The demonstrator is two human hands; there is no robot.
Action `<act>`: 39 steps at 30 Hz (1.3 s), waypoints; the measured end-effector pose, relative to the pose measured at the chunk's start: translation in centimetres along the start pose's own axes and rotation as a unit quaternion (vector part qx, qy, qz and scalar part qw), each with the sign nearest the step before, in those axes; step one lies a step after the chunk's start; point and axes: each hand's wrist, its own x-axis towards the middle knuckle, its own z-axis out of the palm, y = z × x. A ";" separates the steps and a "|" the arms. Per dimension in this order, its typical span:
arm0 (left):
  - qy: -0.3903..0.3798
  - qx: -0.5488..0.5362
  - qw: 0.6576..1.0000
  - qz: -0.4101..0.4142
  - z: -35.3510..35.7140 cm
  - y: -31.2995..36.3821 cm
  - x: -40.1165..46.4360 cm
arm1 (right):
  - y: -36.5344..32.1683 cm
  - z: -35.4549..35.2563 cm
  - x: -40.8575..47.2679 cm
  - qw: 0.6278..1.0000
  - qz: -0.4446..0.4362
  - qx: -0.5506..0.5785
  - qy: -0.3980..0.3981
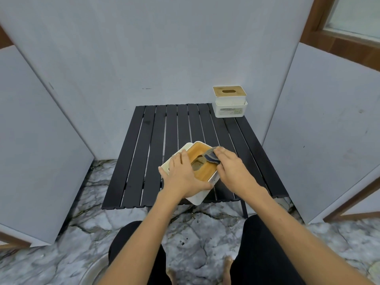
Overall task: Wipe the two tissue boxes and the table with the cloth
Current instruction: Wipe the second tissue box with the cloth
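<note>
Right now the person sits before a low black slatted table (148, 145), bare feet on the marble-patterned floor (61, 233). Their left hand (183, 175) grips the near tissue box (197, 196), a white one with a wooden lid, fingers curled over its left side and top edge; the box looks tilted, its near corner jutting past the table's front edge. The right hand (232, 167) pinches a dark blue cloth (209, 158) and presses it onto the right part of that wooden lid, just beside the lid's slot. Part of the cloth is hidden under the fingers.

Well apart from all this, the second tissue box (230, 109) stands upright at the table's far right corner, white with a wooden slotted top, close against the grey panel (164, 58) behind.
</note>
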 end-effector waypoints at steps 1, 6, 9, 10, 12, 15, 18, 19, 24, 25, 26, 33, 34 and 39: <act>-0.023 0.004 1.000 0.013 -0.7 -0.7 0.3 | -0.1 0.0 -0.8 1.000 -0.011 -0.012 0.005; -0.079 -0.010 0.994 0.070 -2.0 -3.3 1.8 | -0.4 1.0 -3.4 0.996 -0.050 -0.071 0.003; -0.046 -0.025 0.994 0.091 -1.6 -3.7 2.3 | -1.1 0.7 -2.3 0.994 -0.080 -0.074 -0.007; -0.039 -0.029 0.994 0.095 -1.7 -3.8 2.3 | -1.2 0.5 -1.4 0.994 -0.083 -0.069 -0.022; -0.035 -0.037 0.994 0.098 -1.7 -4.0 2.5 | -1.4 0.1 0.6 0.993 -0.065 -0.072 -0.062; -0.025 -0.037 0.993 0.107 -1.7 -4.4 2.7 | -1.5 0.2 2.9 0.994 -0.054 -0.053 -0.078; -0.006 -0.029 0.993 0.116 -1.5 -4.8 2.8 | -1.4 0.6 1.4 0.997 -0.046 -0.031 -0.057; -0.002 -0.027 0.992 0.120 -1.5 -4.9 2.9 | -1.3 0.6 0.1 0.998 -0.050 -0.023 -0.039; -0.004 -0.040 0.990 0.133 -1.5 -4.8 3.1 | -0.3 0.9 -3.9 0.998 -0.062 -0.008 -0.008; -0.006 -0.041 0.990 0.136 -1.6 -4.8 3.2 | -0.4 0.7 -3.2 0.998 -0.056 -0.011 -0.011; -0.007 -0.041 0.989 0.139 -1.6 -4.9 3.3 | -0.6 0.5 -2.2 0.998 -0.050 -0.015 -0.023; 0.001 -0.044 0.988 0.147 -1.5 -5.3 3.6 | -2.1 0.9 3.5 0.999 -0.019 -0.023 -0.041; 0.003 -0.042 0.988 0.147 -1.4 -5.2 3.5 | -2.2 0.9 3.0 0.999 -0.019 -0.022 -0.037; -0.006 -0.039 0.989 0.139 -1.5 -5.2 3.6 | -1.0 0.9 -2.4 0.999 -0.050 0.004 -0.003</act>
